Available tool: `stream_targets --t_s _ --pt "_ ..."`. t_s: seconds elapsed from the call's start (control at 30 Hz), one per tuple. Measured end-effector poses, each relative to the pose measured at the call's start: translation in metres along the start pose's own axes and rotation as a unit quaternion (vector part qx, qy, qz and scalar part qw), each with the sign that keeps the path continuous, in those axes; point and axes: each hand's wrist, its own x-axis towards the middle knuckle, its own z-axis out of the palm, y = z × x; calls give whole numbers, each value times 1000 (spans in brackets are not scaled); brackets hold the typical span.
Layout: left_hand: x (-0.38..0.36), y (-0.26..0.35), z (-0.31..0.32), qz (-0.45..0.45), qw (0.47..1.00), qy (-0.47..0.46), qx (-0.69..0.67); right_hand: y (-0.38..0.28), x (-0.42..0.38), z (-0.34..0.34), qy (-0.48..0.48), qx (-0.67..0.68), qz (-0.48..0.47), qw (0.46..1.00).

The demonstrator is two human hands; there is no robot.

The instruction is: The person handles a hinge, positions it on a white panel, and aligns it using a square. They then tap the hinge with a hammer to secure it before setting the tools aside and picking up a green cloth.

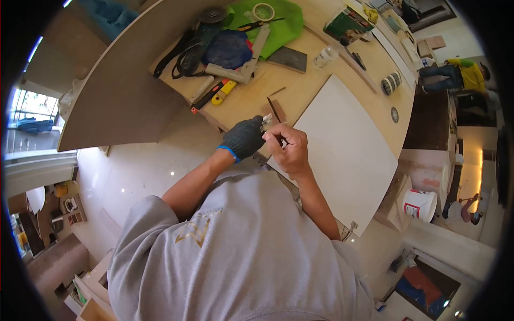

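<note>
My left hand [243, 140] wears a dark knit glove with a blue cuff. It is closed at the table's near edge, and a small white scrap [267, 118] shows at its fingertips. Bare and closed in a pinch, my right hand [289, 148] is just beside it; what its fingers hold is too small to make out. Below the right hand lies a large white panel [342, 155] on the wooden table [251, 109]. A thin dark strip [273, 108] and a small brown piece [279, 110] lie just beyond the hands.
Left on the table are a yellow-handled cutter [224, 92], a metal square [251, 61], a corded power tool [190, 56] and a green bag [286, 24]. A curved panel [123, 91] rises at left. A white bucket [420, 205] stands right. A person in yellow [471, 74] is farther off.
</note>
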Motion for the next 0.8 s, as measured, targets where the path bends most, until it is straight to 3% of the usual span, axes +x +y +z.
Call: stream_targets --t_s 0.1,0.13,0.2,0.3,0.37,0.47,0.6,0.7,0.8 --pt "-5 30 -38 -94 976 -167 -104 28 4 -13 113 13 85 990" --pt "-4 28 -42 -103 961 -206 -152 33 5 -21 121 -63 53 989" --pt "-4 23 -48 -124 918 -285 -248 23 3 -34 62 -87 24 994" --pt "-5 42 -66 -144 875 -381 -262 23 -3 -40 -16 -121 -40 992" --pt "-2 34 -59 -26 883 -384 -270 31 -5 -41 -70 -134 -65 986" --pt "1 28 -60 56 864 -401 -299 34 -3 -46 -103 -145 -107 978" --pt "3 34 -65 22 900 -402 -165 15 1 -45 -146 -189 -80 968" --pt "3 17 -53 -11 862 -451 -230 15 3 -40 -172 -239 -110 949" --pt "-3 49 -76 -104 868 -472 -119 17 2 -37 -209 -258 -87 939"
